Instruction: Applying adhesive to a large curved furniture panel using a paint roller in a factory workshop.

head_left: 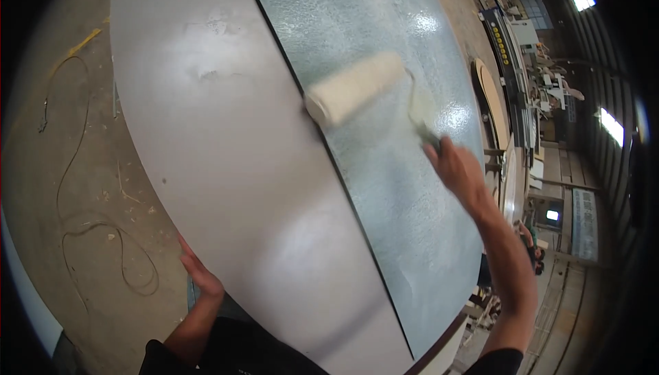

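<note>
My right hand (458, 169) is closed round the dark handle of a paint roller (357, 88). Its pale, fluffy sleeve, blurred by motion, lies over the left edge of a blue-green sheet (412, 238) with a wet-looking, textured sheen. This sheet lies on a large, smooth grey panel (226, 128) with a curved outer edge, and a dark line marks the border between them. Low on the left, my left hand (202, 273) rests against the panel's curved edge with its fingers stretched along it; part of the hand is hidden by the panel.
A thin cable (123, 231) loops over the dusty floor on the left, near a yellow strip (86, 42). To the right are a wooden oval board (491, 100), workshop equipment and racks. Another person (532, 248) is farther off on the right.
</note>
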Demonstrator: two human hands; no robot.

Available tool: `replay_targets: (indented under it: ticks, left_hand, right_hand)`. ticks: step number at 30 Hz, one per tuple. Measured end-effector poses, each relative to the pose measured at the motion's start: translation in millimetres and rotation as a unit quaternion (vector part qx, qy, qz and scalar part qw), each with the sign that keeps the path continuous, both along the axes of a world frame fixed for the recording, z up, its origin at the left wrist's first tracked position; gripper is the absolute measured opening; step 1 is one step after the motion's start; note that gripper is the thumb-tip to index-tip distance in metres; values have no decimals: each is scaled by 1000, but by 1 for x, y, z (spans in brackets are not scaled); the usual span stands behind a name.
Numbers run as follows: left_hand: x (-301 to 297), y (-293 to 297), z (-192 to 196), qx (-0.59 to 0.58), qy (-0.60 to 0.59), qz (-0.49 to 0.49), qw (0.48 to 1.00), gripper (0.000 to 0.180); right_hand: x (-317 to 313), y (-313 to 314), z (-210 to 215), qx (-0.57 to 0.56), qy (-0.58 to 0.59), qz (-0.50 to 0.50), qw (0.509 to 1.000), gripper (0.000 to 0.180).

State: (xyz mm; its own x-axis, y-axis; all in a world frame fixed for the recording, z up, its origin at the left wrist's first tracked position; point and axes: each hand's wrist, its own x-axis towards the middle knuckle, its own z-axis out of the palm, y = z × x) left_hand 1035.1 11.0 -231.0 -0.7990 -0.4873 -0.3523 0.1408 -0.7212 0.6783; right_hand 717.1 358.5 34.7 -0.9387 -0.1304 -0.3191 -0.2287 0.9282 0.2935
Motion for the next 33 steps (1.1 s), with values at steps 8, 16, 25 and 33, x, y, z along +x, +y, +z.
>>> replay_targets:
  ticks: [8, 16, 25, 33]
  left_hand:
    - [-62, -53, 33, -135, -94, 0, 986, 88]
    - [-108, -84, 55, -117, -66, 54, 990, 81]
    - [-111, -65, 34, -139, -38, 72, 987, 83]
    - [-110, -58, 38, -148, -8, 22, 989, 79]
  right_hand:
    - [-133, -134, -41, -80, 76, 44, 993, 57]
    - [54, -5, -53, -87, 38, -88, 992, 43]
    - [380, 172, 5, 10, -61, -246, 967, 44]
    - [282, 136, 13, 50, -40, -231, 971, 46]
